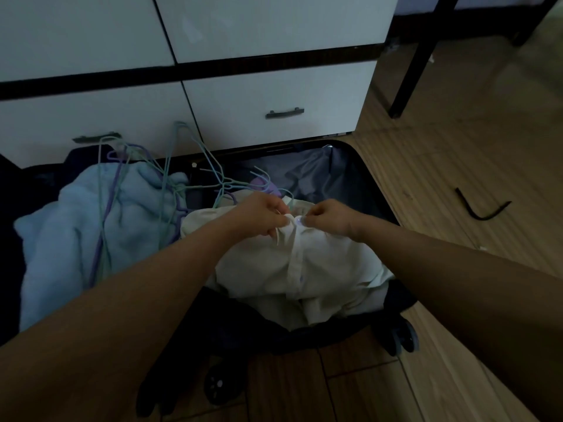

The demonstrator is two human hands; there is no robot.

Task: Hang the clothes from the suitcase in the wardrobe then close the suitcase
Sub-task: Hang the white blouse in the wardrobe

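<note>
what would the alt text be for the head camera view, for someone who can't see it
Both hands, the left hand and the right hand, pinch the top of a cream shirt at its button placket, over an open dark suitcase on a wooden floor. A light blue garment and tangled wire hangers lie to the left, before white drawers.

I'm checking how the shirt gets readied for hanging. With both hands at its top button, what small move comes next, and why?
Probably finish working that top button. The left hand and right hand both pinch the cream shirt at its placket, and the shirt lies in the open suitcase. The hangers lie untouched beside it, so lifting looks premature.
</note>
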